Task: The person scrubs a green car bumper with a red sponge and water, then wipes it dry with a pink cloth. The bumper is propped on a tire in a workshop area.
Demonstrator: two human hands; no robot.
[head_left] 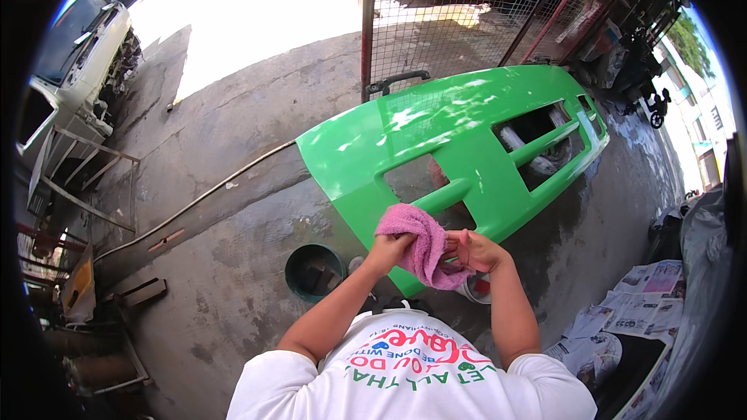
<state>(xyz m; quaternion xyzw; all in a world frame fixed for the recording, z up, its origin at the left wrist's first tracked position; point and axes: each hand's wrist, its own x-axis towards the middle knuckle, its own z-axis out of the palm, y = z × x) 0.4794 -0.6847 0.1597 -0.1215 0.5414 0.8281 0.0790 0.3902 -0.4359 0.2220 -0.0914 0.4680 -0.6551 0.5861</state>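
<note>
Head view: near centre, the left hand [391,251] pinches a bunched pink cloth [424,243]; the right hand [481,252], fingers loosely spread, meets its right side. Beyond lies a green panel [436,124]. Should the left grip loosen, the cloth could drop to the stained floor [226,295].

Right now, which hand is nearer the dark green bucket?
Left: the left hand, gripping the pink cloth, is right of the bucket; the right hand, at the cloth's other side, is farther right.

Grey concrete floor [210,307] with dark bucket [299,259] and long hose [191,205].
</note>
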